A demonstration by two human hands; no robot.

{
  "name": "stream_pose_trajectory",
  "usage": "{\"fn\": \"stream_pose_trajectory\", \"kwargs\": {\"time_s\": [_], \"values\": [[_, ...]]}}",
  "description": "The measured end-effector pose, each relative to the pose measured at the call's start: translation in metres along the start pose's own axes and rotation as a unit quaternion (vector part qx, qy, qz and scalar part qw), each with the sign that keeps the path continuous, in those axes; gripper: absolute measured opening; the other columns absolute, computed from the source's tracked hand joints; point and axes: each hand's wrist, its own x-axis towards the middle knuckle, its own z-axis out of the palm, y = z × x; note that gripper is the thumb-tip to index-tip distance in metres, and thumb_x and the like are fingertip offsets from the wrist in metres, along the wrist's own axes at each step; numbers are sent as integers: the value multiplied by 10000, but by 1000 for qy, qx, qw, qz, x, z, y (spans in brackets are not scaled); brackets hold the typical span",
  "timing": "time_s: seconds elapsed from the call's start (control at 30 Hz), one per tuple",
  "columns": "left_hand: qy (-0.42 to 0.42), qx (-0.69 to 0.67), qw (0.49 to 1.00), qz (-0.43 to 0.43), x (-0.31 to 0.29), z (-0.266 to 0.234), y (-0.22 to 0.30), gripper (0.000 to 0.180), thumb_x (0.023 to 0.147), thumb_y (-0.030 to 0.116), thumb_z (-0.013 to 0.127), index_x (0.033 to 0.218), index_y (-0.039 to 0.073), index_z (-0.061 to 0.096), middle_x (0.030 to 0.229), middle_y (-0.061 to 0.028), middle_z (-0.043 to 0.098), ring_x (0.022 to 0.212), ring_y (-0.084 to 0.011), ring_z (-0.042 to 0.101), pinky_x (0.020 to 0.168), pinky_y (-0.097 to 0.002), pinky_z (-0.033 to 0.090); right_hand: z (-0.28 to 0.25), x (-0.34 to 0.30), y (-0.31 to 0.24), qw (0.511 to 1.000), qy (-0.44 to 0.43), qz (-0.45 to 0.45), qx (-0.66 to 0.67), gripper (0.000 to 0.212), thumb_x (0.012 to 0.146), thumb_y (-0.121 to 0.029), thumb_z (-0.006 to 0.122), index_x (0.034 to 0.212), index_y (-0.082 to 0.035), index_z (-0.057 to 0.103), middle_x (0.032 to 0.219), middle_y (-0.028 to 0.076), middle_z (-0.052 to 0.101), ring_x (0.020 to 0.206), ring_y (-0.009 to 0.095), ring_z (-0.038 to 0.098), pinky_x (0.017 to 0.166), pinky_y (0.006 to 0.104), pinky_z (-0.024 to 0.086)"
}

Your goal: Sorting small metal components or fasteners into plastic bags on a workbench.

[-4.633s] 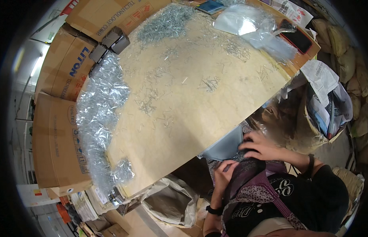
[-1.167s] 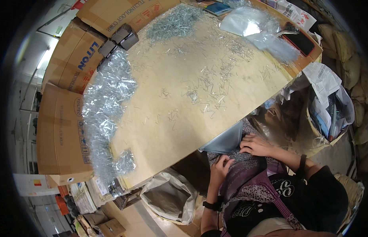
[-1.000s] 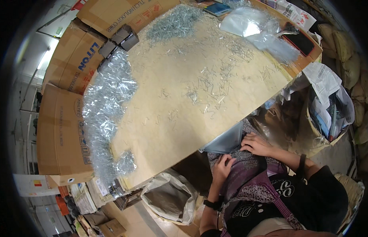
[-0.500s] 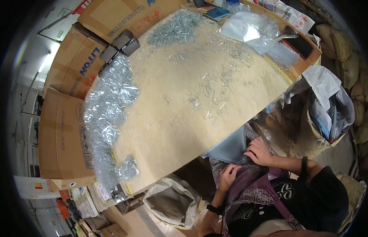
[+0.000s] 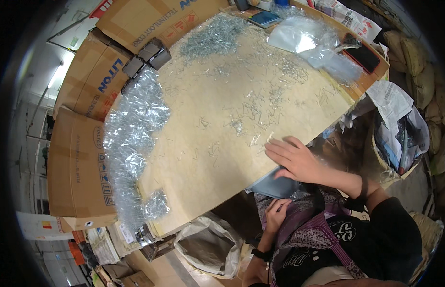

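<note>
Cardboard boxes (image 5: pixel 79 177) wall off the left and upper left of the frame, behind a pale wooden bench (image 5: pixel 198 184). A long heap of shiny thin pieces (image 5: pixel 134 124) lines the bench's left side, a second, greener-looking heap (image 5: pixel 215 36) lies near the top, and loose pieces (image 5: pixel 253 107) are scattered across the middle and right. At upper right are clear plastic bags (image 5: pixel 299 36) and a dark phone (image 5: pixel 366 60).

Right of centre, at the bench's near edge, a grey pan-like holder (image 5: pixel 275 185) sits against the person's lap. The right hand (image 5: pixel 291 160) is stretched over it, fingers extended and thumb apart, pointing at the nearest loose pieces; whether the fingertips touch any is unclear. Just below the holder, the left hand (image 5: pixel 276 214) is curled with its fingertips close together; I cannot tell if it grips anything.

The step in hand looks like gathering loose pieces toward the holder. Next would call for flat fingers on the wood and a light draw toward the edge.
</note>
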Motion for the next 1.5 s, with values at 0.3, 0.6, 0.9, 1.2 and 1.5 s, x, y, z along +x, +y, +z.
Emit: {"fn": "stream_pose_trajectory", "kwargs": {"time_s": [0.3, 0.6, 0.9, 1.2, 1.5], "values": [[-3, -13, 999, -34, 1, -3, 15, 101, 748, -8, 728, 845, 14, 708, 818, -94, 673, 740, -215, 646, 689, -308, 503, 17, -101, -9, 983, 66, 86, 147, 242, 848, -113, 614, 1086, -91, 647, 1038, 78, 584, 980, 252, 536, 906, 408, 326], [-83, -54, 994, -35, -4, 0, -9, 83, 793, -12, 678, 873, 10, 677, 937, -115, 677, 849, -235, 665, 774, -309, 511, 49, -139, -2, 922, -240, 69, 295, 263, 808, -115, 635, 1069, -145, 636, 984, 89, 576, 954, 271, 567, 855, 413, 406], [29, -264, 952, -153, 14, -21, 58, 297, 779, 43, 762, 1053, -15, 661, 1026, -117, 696, 957, -162, 662, 848, -301, 517, 0, -80, -11, 917, -150, -43, 368, 268, 707, 26, 608, 962, -50, 637, 871, 102, 599, 825, 307, 567, 782, 388, 459], [88, -25, 995, -48, 69, -88, 80, 343, 776, 31, 763, 1095, -4, 642, 974, -113, 705, 895, -149, 665, 800, -283, 523, -23, 39, -20, 931, 6, -88, 353, 171, 811, -79, 677, 969, -18, 653, 940, 108, 611, 882, 291, 575, 784, 374, 462], [158, -84, 984, -16, 90, -120, 70, 439, 787, -7, 736, 1191, -8, 562, 1061, -82, 651, 982, -158, 615, 882, -291, 485, 2, 76, 33, 998, -66, 6, -20, 790, 854, -537, 564, 1453, -81, 325, 1481, 179, 327, 1384, 341, 283, 1140, 490, 190]]}}
